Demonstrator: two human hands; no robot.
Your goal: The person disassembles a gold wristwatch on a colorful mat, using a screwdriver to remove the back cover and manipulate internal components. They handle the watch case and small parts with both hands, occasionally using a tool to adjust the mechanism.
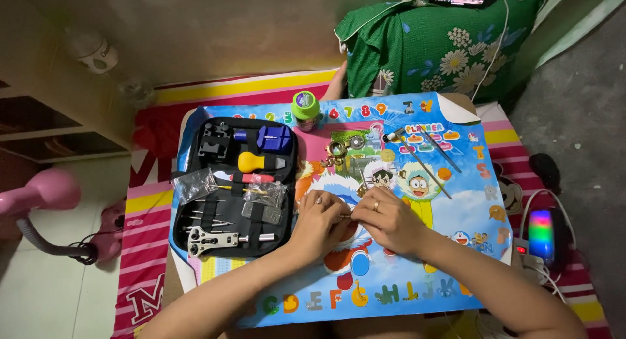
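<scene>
Both hands meet at the middle of the tabletop (pixel 469 182), which is covered by a bright cartoon mat. The left hand (pixel 319 223) and the right hand (pixel 390 220) are curled, fingertips pinched together on a small thin metal part (pixel 347 215) held between them; the part is too small to tell what it is. Each hand wears a ring.

At 9 o'clock from the hands lies an open black tool case (pixel 236 186), touching the left hand's side of the mat, with a yellow-handled tool (pixel 255 162), a blue block (pixel 274 138), a red-handled screwdriver (pixel 251 178) and small plastic bags inside. At 12 o'clock sit small round brass and steel parts (pixel 344 148), and beyond them a green-capped bottle (pixel 305 108). At 1 o'clock a small hammer (pixel 417 158) lies slantwise beside a thin rod.
</scene>
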